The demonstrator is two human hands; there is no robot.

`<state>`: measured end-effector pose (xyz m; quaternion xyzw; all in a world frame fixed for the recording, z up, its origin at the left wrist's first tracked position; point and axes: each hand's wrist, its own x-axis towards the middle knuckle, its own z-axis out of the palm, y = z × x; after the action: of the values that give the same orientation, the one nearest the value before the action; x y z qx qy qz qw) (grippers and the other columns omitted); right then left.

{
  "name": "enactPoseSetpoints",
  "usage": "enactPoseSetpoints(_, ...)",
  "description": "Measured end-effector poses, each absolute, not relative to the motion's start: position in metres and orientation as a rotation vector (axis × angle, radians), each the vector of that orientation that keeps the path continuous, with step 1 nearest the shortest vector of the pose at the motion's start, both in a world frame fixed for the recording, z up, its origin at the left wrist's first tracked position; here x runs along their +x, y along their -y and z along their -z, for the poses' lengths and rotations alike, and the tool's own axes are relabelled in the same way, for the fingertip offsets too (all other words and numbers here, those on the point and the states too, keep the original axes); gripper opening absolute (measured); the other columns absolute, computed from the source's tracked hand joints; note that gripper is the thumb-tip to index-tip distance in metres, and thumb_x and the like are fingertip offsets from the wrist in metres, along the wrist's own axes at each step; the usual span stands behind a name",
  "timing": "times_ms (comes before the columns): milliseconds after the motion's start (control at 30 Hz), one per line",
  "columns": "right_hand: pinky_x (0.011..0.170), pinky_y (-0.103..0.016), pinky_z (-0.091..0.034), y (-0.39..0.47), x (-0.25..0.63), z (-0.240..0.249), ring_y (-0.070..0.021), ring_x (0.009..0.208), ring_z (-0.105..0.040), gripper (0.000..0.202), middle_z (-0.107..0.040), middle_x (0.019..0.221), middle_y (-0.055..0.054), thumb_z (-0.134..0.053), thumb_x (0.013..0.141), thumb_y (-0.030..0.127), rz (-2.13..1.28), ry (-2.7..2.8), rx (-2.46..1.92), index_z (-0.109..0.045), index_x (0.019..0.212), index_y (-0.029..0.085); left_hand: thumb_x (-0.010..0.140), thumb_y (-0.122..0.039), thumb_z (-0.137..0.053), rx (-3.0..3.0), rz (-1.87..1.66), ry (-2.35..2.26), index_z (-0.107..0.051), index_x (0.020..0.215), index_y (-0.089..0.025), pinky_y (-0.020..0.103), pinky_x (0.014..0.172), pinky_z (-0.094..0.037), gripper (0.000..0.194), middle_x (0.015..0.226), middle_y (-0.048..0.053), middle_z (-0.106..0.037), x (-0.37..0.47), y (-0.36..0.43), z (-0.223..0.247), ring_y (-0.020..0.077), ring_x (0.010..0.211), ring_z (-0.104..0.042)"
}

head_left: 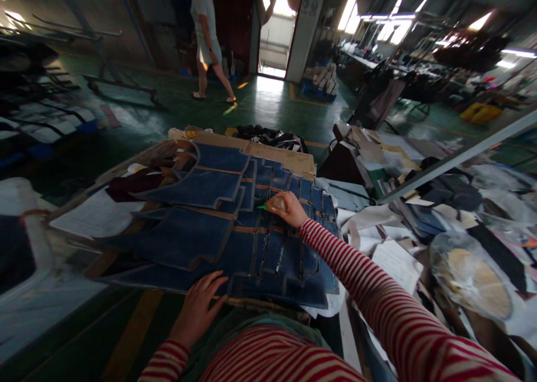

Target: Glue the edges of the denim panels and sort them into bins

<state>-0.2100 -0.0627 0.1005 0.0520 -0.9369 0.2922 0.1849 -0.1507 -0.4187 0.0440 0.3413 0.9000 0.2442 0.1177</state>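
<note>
Dark blue cut pieces with lighter edges, leather-like in look, lie in overlapping rows on a brown board in front of me. My right hand is closed around a small tan, rounded tool with a green tip. Its exact kind is unclear. The tip is over the narrow blue strips at the middle of the layout, where wet-looking shiny streaks show. Near the front edge, my left hand rests with fingers spread, its fingertips on or beside the nearest blue piece. The left hand holds nothing visible.
Scraps, papers and a plastic-wrapped roll crowd the right side, crossed by a grey metal bar. White sheets lie at left. A person walks beyond, near a bright doorway. A wheeled rack stands far left.
</note>
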Motion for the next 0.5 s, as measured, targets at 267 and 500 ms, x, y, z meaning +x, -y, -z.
enactPoseSetpoints(267, 0.087, -0.040, -0.041, 0.053, -0.229, -0.102, -0.0220, 0.094, -0.048, 0.039, -0.052, 0.099, -0.009, -0.058, 0.076, 0.040, -0.784, 2.602, 0.057, -0.047, 0.107, 0.019, 0.081, -0.039, -0.046, 0.973, -0.726, -2.627, -0.055, 0.112, -0.030, 0.042, 0.092, -0.042, 0.034, 0.122, 0.003, -0.054, -0.152, 0.419, -0.043, 0.0204, 0.112, -0.049)
enactPoseSetpoints(500, 0.080, -0.036, -0.044, 0.052, -0.225, -0.092, -0.0186, 0.087, -0.052, 0.041, -0.054, 0.095, -0.005, -0.059, 0.072, 0.042, -1.136, 2.574, -0.204, -0.048, 0.105, 0.020, 0.080, -0.040, -0.048, 0.976, -0.742, -2.624, -0.056, 0.110, -0.030, 0.041, 0.091, -0.043, 0.033, 0.121, 0.003, -0.055, -0.153, 0.419, -0.041, 0.0207, 0.110, -0.050)
